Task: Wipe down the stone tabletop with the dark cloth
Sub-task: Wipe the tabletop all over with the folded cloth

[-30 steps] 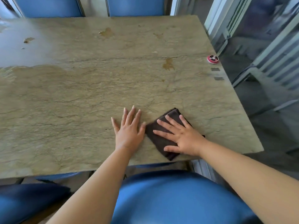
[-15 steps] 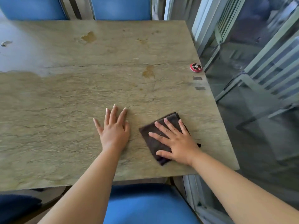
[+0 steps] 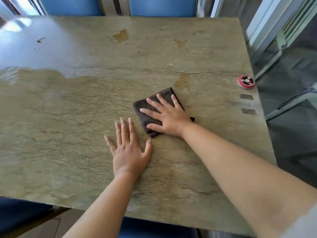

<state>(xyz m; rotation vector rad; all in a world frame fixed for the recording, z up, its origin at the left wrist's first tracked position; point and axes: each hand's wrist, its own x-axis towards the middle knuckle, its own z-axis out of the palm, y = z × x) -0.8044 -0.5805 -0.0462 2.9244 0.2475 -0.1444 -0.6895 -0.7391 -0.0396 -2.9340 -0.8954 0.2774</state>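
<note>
The right hand (image 3: 169, 115) lay spread flat on the dark cloth (image 3: 147, 107), pressing it to the stone tabletop (image 3: 68, 109) (mid-table, near a brownish stain (image 3: 183, 81)). The left hand (image 3: 129, 150) rested flat beside it, fingers straight.

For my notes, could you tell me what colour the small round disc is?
Red disc, pale spots on top, in the head view.

bright daylight | glare on tabletop (image 3: 25, 54) far-left | edges motion-blurred, wide-angle bowed

Tabletop (image 3: 72, 117): olive-tan stone, dark veining (rust-brown blotches). Cloth (image 3: 149, 107): dark brown. Round button (image 3: 246, 81): red, white dots. Chairs (image 3: 163, 6): blue.
</note>
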